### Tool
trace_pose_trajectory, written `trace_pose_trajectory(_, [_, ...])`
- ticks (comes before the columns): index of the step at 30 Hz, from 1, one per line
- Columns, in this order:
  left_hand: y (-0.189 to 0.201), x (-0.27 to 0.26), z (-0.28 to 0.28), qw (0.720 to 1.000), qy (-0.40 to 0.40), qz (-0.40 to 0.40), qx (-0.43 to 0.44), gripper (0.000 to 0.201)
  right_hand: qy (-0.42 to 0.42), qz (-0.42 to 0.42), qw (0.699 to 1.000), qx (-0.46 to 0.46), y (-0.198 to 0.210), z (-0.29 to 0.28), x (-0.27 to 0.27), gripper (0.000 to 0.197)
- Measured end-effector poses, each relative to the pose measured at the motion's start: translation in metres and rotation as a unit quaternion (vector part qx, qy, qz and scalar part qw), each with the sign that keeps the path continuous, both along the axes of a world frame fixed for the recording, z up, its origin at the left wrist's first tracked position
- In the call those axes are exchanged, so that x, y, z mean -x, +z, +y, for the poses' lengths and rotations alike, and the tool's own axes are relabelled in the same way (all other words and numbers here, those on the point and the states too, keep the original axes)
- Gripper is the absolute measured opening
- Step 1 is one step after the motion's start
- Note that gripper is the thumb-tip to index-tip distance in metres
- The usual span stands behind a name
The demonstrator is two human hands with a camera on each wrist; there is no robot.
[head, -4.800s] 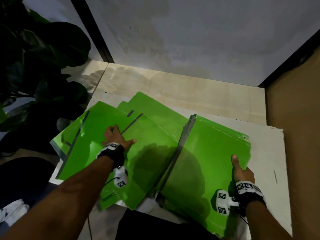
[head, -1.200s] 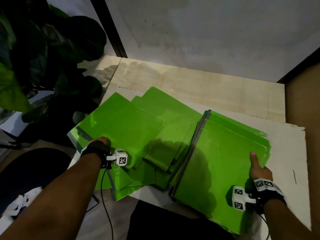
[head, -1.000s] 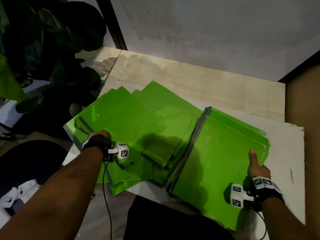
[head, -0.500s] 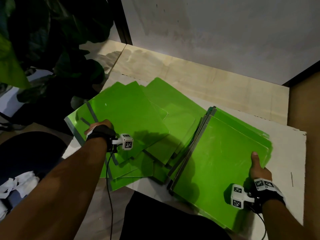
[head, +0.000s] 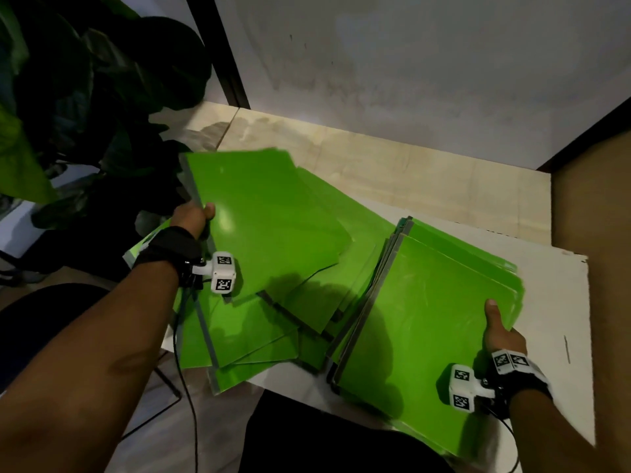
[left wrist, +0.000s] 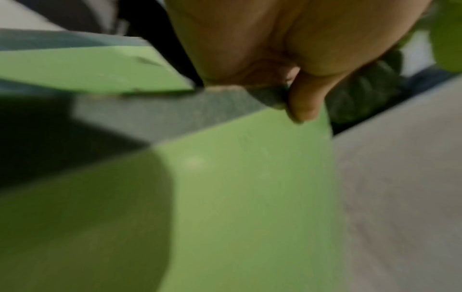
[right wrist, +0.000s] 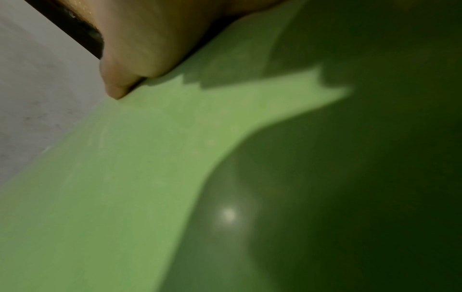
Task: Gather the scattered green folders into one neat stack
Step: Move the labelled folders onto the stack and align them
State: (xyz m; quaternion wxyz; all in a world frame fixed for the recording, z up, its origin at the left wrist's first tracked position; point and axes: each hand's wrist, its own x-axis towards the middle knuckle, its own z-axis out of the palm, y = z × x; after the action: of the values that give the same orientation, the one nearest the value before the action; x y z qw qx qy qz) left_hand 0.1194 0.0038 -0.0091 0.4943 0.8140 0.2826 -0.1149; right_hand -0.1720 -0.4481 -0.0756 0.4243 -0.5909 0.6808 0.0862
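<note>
Several green folders lie on a white board [head: 553, 291]. My left hand [head: 194, 216] grips the grey spine edge of one green folder [head: 266, 220] and holds it lifted and tilted over the loose folders [head: 246, 336] at the left. In the left wrist view the thumb [left wrist: 305, 102] presses on that folder [left wrist: 237, 197]. My right hand [head: 500, 331] holds the right edge of the folder stack [head: 420, 319], thumb on top, other fingers hidden beneath. The right wrist view shows the thumb [right wrist: 130, 75] on the stack's green top [right wrist: 125, 177].
A large dark-leaved plant [head: 85, 107] stands close at the left, next to the lifted folder. A pale wooden surface [head: 392, 172] runs behind the board up to a grey wall. A brown panel [head: 607, 268] closes the right side. Something black [head: 324, 438] lies at the near edge.
My left hand has raised the folder off the loose pile and carried it up and away from me. The right hand has stayed on the stack's edge.
</note>
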Motion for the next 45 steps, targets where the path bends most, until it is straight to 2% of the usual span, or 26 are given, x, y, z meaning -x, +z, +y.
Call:
trace_pose_trajectory(2, [0.020, -0.007, -0.026, 0.995, 0.008, -0.084, 0.048, 0.033, 0.003, -0.007, 1.000, 0.000, 0.001, -0.001, -0.001, 0.109])
trace_pose_trajectory(5, [0.058, -0.007, -0.078, 0.982, -0.027, -0.150, 0.114, 0.035, 0.010, -0.013, 1.000, -0.005, 0.000, -0.003, 0.000, 0.101])
trace_pose_trajectory(7, [0.073, 0.001, -0.109, 0.973, -0.075, -0.168, 0.139, 0.031, 0.014, -0.011, 1.000, -0.003, -0.001, -0.004, 0.001, 0.098])
trace_pose_trajectory(9, [0.067, 0.014, -0.138, 0.967, -0.132, -0.152, 0.159, 0.019, 0.020, -0.015, 1.000, -0.001, 0.001, -0.004, 0.002, 0.096])
trace_pose_trajectory(10, [0.060, 0.023, -0.153, 0.963, -0.167, -0.137, 0.160, 0.021, 0.021, -0.019, 1.000, 0.000, 0.001, -0.004, 0.002, 0.097])
trace_pose_trajectory(13, [0.023, 0.054, -0.185, 0.957, -0.275, -0.073, 0.060, 0.017, 0.019, -0.030, 0.999, -0.003, 0.001, -0.004, 0.002, 0.098])
trace_pose_trajectory(14, [0.010, 0.066, -0.194, 0.953, -0.296, -0.051, 0.032, 0.023, 0.018, -0.029, 0.999, -0.007, 0.001, -0.004, 0.002, 0.099])
trace_pose_trajectory(16, [-0.011, 0.089, -0.208, 0.949, -0.314, 0.002, 0.001, 0.037, 0.014, -0.029, 0.999, -0.013, 0.001, -0.004, 0.002, 0.099])
trace_pose_trajectory(19, [-0.035, 0.113, -0.218, 0.943, -0.328, 0.059, -0.017, 0.044, 0.017, -0.033, 0.999, -0.019, 0.003, -0.002, 0.002, 0.096])
trace_pose_trajectory(23, [-0.053, 0.138, -0.225, 0.912, -0.398, 0.032, -0.092, 0.081, 0.005, -0.038, 0.999, -0.022, 0.005, -0.002, 0.002, 0.098])
trace_pose_trajectory(25, [-0.058, 0.150, -0.228, 0.907, -0.403, 0.006, -0.125, 0.086, 0.011, -0.029, 0.999, -0.039, -0.002, -0.006, 0.005, 0.112])
trace_pose_trajectory(27, [-0.059, 0.156, -0.231, 0.917, -0.386, -0.004, -0.103, 0.085, 0.016, -0.025, 0.998, -0.055, -0.017, -0.014, 0.009, 0.120])
trace_pose_trajectory(28, [-0.058, 0.156, -0.233, 0.928, -0.365, -0.007, -0.078, 0.084, 0.007, -0.033, 0.997, -0.070, -0.012, -0.013, 0.008, 0.115])
trace_pose_trajectory(30, [-0.056, 0.155, -0.237, 0.950, -0.308, -0.010, -0.041, 0.079, -0.008, -0.061, 0.994, -0.086, 0.008, -0.006, 0.004, 0.094])
trace_pose_trajectory(32, [-0.056, 0.158, -0.243, 0.955, -0.295, -0.024, -0.031, 0.078, 0.006, -0.056, 0.996, -0.073, 0.007, -0.012, 0.008, 0.076])
trace_pose_trajectory(34, [-0.058, 0.169, -0.249, 0.930, -0.355, -0.052, -0.077, 0.080, 0.023, -0.072, 0.995, -0.060, 0.013, -0.006, 0.009, 0.075])
trace_pose_trajectory(36, [-0.058, 0.183, -0.253, 0.889, -0.426, -0.066, -0.156, 0.080, 0.032, -0.065, 0.995, -0.066, 0.012, 0.000, 0.011, 0.099])
trace_pose_trajectory(37, [-0.058, 0.188, -0.253, 0.878, -0.443, -0.066, -0.168, 0.079, 0.040, -0.059, 0.995, -0.069, 0.009, 0.000, 0.011, 0.108])
trace_pose_trajectory(38, [-0.060, 0.191, -0.252, 0.876, -0.448, -0.067, -0.165, 0.076, 0.045, -0.054, 0.995, -0.069, 0.009, 0.001, 0.010, 0.108])
trace_pose_trajectory(41, [-0.064, 0.179, -0.231, 0.894, -0.403, -0.077, -0.180, 0.061, 0.061, -0.039, 0.997, -0.036, 0.011, 0.000, 0.007, 0.097])
trace_pose_trajectory(43, [-0.067, 0.162, -0.202, 0.930, -0.286, -0.046, -0.225, 0.065, 0.069, -0.022, 0.997, -0.020, 0.010, 0.000, 0.006, 0.102])
trace_pose_trajectory(45, [-0.066, 0.141, -0.168, 0.956, -0.129, 0.028, -0.260, 0.078, 0.079, -0.016, 0.997, -0.003, 0.011, 0.001, 0.005, 0.102])
